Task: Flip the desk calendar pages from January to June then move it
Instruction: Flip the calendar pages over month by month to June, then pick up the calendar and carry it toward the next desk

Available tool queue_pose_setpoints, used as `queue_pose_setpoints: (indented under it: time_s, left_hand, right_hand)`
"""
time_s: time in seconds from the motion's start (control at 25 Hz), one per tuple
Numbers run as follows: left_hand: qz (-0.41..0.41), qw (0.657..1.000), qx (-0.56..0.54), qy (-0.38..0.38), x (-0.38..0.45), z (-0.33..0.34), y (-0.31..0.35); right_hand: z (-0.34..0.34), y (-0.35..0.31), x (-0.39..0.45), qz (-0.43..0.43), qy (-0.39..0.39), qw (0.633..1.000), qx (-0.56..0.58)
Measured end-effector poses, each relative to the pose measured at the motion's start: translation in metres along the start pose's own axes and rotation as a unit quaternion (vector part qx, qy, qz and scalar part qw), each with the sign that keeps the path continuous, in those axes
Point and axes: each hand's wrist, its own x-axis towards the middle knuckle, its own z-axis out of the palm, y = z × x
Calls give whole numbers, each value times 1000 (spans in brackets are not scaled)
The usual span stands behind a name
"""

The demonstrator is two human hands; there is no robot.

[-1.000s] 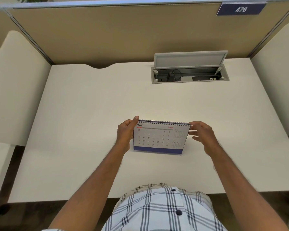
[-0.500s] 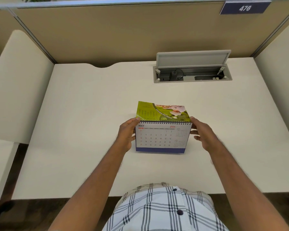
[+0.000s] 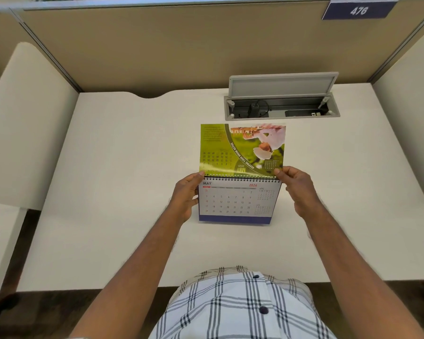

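Note:
A spiral-bound desk calendar (image 3: 238, 201) stands on the white desk (image 3: 108, 192), its front page showing the MAY 2026 grid above a blue strip. A green picture page (image 3: 240, 148) is raised above the spiral, upright and seen upside down, with "MAY" printed on it. My left hand (image 3: 185, 199) grips the calendar's left edge, thumb at the top left corner near the spiral. My right hand (image 3: 296, 189) pinches the lower right corner of the raised green page beside the spiral.
An open cable box (image 3: 282, 107) with a raised grey lid is set in the desk behind the calendar. Beige partition walls (image 3: 157, 45) close off the back and both sides. My checked shirt shows at the near edge.
The green picture page has come up from behind the spiral and now stands fully raised. My right hand rose to the top right corner with it; my left hand stayed on the left edge.

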Motion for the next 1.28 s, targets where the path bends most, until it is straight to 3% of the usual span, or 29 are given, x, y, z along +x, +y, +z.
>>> queue_pose_setpoints:
  time_s: [0.2,0.36,0.88,1.08,1.28]
  left_hand:
    - [-33,999,-19,33,-1,4,6]
    - [-51,998,-33,-1,1,-3,9]
    - [0,1000,-11,11,7,3,-3]
    - [4,1000,-18,13,5,5,-2]
    - [15,1000,-19,12,8,4,-6]
  right_hand:
    - [-6,6,-2,-32,-39,999,18]
    - [-13,16,-5,-39,-66,997,23]
    - [-5,44,-3,-85,1,993,-82]
    - [4,67,-11,-32,85,995,-47]
    - [15,86,-29,14,44,999,-27]
